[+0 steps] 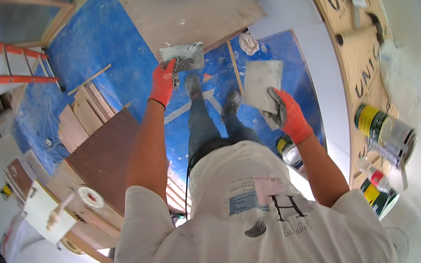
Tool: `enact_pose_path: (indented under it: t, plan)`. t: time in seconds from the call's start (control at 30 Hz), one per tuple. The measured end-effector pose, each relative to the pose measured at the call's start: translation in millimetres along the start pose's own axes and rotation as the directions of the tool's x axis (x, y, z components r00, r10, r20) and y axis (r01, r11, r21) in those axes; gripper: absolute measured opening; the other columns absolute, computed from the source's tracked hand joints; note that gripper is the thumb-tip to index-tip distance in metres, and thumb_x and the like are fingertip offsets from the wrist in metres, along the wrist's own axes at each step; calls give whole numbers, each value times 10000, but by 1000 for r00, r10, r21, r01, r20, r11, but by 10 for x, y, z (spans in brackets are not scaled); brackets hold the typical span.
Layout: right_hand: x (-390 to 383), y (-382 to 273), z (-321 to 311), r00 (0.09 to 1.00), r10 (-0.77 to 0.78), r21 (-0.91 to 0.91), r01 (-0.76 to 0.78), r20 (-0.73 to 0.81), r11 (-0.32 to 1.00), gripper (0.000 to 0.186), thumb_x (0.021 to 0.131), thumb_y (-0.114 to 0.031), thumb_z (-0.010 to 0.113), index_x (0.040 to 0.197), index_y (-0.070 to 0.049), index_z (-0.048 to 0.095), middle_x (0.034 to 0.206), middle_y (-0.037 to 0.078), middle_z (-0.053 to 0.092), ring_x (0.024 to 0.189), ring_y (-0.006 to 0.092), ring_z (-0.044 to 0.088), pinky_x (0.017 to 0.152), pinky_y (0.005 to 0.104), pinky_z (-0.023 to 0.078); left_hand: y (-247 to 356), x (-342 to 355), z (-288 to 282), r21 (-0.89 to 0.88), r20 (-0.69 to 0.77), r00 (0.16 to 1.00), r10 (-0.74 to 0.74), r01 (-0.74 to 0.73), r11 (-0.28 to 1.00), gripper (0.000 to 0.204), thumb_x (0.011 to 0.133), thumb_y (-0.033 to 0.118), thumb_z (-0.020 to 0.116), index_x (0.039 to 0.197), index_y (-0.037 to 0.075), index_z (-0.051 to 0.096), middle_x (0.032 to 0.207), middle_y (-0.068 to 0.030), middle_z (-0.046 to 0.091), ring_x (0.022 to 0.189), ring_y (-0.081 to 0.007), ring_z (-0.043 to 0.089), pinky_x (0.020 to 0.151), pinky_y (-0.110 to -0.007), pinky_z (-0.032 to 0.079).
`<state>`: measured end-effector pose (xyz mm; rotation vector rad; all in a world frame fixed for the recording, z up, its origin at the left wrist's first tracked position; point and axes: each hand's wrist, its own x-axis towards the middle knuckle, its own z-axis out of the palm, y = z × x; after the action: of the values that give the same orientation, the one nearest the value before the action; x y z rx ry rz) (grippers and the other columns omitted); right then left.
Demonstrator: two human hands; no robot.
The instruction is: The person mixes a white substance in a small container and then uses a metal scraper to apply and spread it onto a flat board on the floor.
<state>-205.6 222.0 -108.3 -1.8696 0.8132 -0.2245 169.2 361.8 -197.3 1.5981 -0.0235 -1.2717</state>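
Note:
My left hand [161,84], in a red glove, is closed on the handle of a plastering trowel [187,58]. Whitish paste is smeared over the trowel's wide metal blade. On the other side, my gloved right hand [291,116] grips the near edge of a flat, pale rectangular plate [264,83], its fingers partly out of sight under it. The trowel and the plate are apart, both held out in front of me above the floor.
Blue sheeting [87,40] covers the floor, with a brown board [189,8] farther ahead. An orange ladder [16,81] leans at far left, near wood panels [105,155]. On the right, a plywood shelf [349,53] bears a hammer [360,36] and cans [372,122]. Another can [288,150] stands below my right arm.

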Motion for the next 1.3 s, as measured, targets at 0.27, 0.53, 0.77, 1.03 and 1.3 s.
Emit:
enact_pose_path:
  t: [0.27,0.53,0.77,1.03,1.3]
  plan:
    - [798,-294,379,998,64,413,-61,6,909,449,971,-98,702,1392,-7,578,1280,120,669,1146,235,670,932,369,567,-236,537,-191,813,-421,619,663,-68,579,586,965,398,711,1349,-28,588,1188,-185,694,1040,-324,693,864,-436,560]
    - [2366,18,1789,977,-162,-99,149,-140,984,369,909,1,669,1276,-38,662,1194,148,691,1065,279,663,913,368,525,-992,349,505,924,309,750,584,-383,4,713,978,444,566,1499,-29,455,1536,-255,477,1487,-443,363,1268,-535,228]
    - [2548,136,2290,897,323,341,-215,-301,915,233,898,-59,667,1123,-6,638,1060,100,705,940,205,637,860,370,516,-1151,620,730,945,271,781,562,-107,-308,667,1007,385,499,1548,4,416,1640,-235,369,1539,-432,301,1286,-571,186]
    - [3327,190,2460,972,193,216,-161,-133,963,289,887,-144,637,1141,-7,647,1031,152,732,970,314,691,851,433,530,-953,482,719,951,275,877,394,-309,25,738,908,455,632,1495,21,520,1611,-217,405,1532,-413,300,1286,-558,190]
    - [3096,102,2341,990,34,-107,-49,-139,993,289,944,-186,616,1169,-20,689,899,117,716,803,202,667,715,376,527,-859,461,695,936,277,859,431,-342,82,702,921,431,626,1486,28,518,1523,-255,484,1476,-436,382,1267,-560,239]
